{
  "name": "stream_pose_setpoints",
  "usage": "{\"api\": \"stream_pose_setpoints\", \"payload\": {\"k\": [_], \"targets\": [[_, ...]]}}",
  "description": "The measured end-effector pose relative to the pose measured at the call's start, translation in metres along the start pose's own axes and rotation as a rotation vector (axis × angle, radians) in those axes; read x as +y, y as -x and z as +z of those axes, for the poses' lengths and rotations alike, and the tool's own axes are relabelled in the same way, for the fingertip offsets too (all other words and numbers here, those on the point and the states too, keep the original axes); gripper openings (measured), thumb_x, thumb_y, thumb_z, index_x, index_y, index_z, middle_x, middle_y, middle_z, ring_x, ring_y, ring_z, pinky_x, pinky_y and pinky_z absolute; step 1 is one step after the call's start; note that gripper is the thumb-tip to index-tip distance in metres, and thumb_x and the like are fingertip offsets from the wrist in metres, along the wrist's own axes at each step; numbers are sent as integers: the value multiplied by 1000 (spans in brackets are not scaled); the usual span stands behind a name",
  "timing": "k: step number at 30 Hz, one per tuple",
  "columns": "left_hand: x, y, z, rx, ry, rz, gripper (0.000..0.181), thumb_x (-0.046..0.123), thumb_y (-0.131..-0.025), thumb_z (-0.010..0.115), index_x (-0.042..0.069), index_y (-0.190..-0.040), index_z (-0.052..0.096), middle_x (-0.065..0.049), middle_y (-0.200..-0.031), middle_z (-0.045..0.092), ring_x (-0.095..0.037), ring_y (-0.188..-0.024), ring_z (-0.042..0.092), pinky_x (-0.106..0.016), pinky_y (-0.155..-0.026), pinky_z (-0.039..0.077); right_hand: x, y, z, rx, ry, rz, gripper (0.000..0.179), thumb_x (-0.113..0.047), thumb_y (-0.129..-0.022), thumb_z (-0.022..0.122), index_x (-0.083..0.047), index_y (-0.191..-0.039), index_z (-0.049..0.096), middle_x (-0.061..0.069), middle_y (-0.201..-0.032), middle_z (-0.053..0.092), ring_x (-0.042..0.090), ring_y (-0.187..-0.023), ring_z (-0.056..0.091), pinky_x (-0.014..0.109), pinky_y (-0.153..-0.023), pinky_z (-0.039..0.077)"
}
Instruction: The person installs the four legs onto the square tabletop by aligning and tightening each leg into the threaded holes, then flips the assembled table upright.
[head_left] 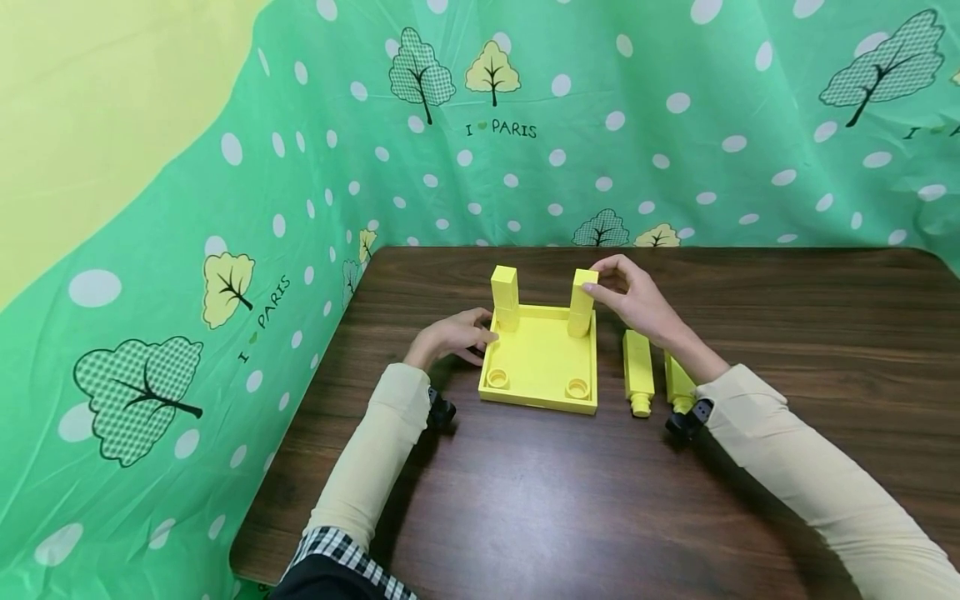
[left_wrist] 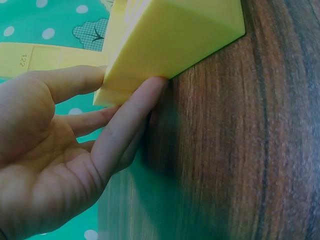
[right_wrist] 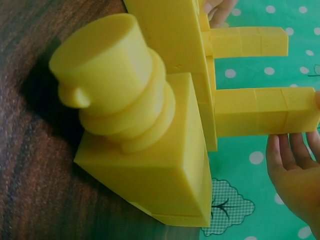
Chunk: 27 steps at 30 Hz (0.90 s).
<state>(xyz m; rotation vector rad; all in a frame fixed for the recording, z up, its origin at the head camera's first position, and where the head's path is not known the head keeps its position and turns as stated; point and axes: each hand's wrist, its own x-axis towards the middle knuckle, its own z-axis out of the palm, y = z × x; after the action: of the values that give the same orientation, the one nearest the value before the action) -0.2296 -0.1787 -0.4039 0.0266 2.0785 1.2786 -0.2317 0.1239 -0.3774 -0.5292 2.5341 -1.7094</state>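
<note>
A yellow square board with a raised rim [head_left: 534, 362] lies on the table, round sockets showing in its two near corners. My left hand [head_left: 453, 335] holds its left side, the thumb at the rim and fingers along the outer wall. At the far left corner stands a square yellow leg [head_left: 506, 292]. My right hand [head_left: 637, 304] grips the top of a matching upright leg [head_left: 582, 304] at the far right corner, thumb on the near side. In the right wrist view, those fingers lie along this leg [right_wrist: 260, 111].
Right of the board, two more yellow legs lie on the brown wooden table [head_left: 540, 500]: one leg [head_left: 638, 367] in full view, the other leg [head_left: 678, 383] partly behind the right forearm. Their round knobbed ends point nearer me. A green dotted cloth [head_left: 525, 183] hangs behind.
</note>
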Motion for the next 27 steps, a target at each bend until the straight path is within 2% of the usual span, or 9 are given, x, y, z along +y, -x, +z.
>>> {"api": "stream_pose_setpoints", "payload": {"k": [9,12,19,27], "targets": [[1,2,0,2,1,-5,54,17,-98,53,11,-146,29,-18,-125,47,-25,-97,58,-37,-79,59,-31,14,2,23,58,9,36,-21,-94,63,0,-119,48,9,-110,54,14,-94,57,17,-74,50],[3,3,0,3,-1,-3,54,16,-98,53,10,-146,28,-17,-122,47,-23,-93,56,-37,-79,59,-26,12,2,43,74,13,37,-23,-93,64,-2,-119,49,9,-110,54,15,-94,56,15,-72,48],[3,3,0,3,-2,-1,54,16,-98,53,10,-146,28,-17,-118,48,-22,-91,55,-38,-79,59,-2,4,5,97,127,8,43,-38,-89,67,-11,-118,50,4,-109,56,13,-93,56,17,-74,48],[3,4,0,1,2,-8,54,16,-98,53,10,-146,29,-16,-118,48,-21,-87,55,-38,-79,59,-2,6,9,132,163,-26,46,-43,-88,67,-11,-116,50,6,-107,58,15,-92,57,16,-75,48]]}}
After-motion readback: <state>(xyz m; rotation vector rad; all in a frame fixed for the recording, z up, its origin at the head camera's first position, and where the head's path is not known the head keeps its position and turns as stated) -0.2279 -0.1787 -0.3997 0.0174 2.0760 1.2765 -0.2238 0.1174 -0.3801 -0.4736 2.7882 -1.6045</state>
